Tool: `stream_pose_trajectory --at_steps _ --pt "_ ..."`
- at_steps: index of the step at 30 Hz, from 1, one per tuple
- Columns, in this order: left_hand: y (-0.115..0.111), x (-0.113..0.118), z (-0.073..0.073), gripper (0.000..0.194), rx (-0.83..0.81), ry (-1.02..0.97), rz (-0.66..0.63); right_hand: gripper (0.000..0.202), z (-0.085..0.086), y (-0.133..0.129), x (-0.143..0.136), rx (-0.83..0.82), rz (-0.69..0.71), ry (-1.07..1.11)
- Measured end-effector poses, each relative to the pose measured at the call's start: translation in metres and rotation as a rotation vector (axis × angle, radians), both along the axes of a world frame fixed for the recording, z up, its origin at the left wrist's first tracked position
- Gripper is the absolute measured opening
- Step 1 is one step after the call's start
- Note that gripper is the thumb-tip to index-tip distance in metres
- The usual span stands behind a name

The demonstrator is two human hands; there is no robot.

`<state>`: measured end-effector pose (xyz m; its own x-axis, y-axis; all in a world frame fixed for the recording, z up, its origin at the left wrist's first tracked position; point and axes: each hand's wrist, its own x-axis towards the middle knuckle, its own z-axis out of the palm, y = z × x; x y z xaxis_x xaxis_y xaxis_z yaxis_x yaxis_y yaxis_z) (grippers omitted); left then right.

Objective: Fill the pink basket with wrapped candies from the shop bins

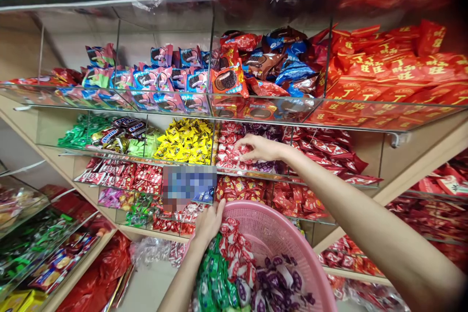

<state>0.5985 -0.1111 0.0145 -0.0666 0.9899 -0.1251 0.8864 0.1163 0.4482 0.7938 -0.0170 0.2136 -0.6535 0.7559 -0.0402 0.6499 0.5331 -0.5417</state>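
Note:
My left hand [209, 222] grips the rim of a pink plastic basket [309, 243] at its far left side. Inside the basket lie green-wrapped candies [212, 275], red-and-white candies [237, 253] and purple-and-white candies [283, 278]. My right hand [258, 148] reaches into a shelf compartment, over red-and-white wrapped candies [227, 148]. Its fingers are curved and apart, with nothing visible between them; whether the fingertips touch a candy I cannot tell. Dark purple candies [270, 131] lie in the same area, behind and beside this hand.
Yellow-wrapped candies [186, 141] fill the compartment to the left. A glass shelf [256, 118] above carries packaged cookies [228, 80] and red packets [387, 68], overhanging my right hand. Glass dividers separate the compartments. Lower tiers hold more red packets [241, 189]. A red plastic bag [97, 273] lies lower left.

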Motion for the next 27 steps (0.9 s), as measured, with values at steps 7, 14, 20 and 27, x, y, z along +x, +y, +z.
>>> stream_pose_trajectory --at_steps 7,14,20,27 --pt "0.002 0.0 -0.002 0.074 0.012 0.02 -0.017 0.031 0.019 -0.045 0.011 0.197 0.14 0.141" --pt "0.001 0.001 0.0 0.07 -0.019 0.068 -0.025 0.026 -0.063 -0.1 0.001 -0.039 0.329 0.195" --pt "0.0 0.001 0.0 0.073 0.015 0.031 -0.02 0.028 -0.16 -0.119 -0.001 -0.103 0.319 0.015" --pt "0.0 0.001 -0.002 0.072 0.009 0.023 -0.007 0.013 -0.188 -0.147 -0.013 0.415 0.33 -0.273"
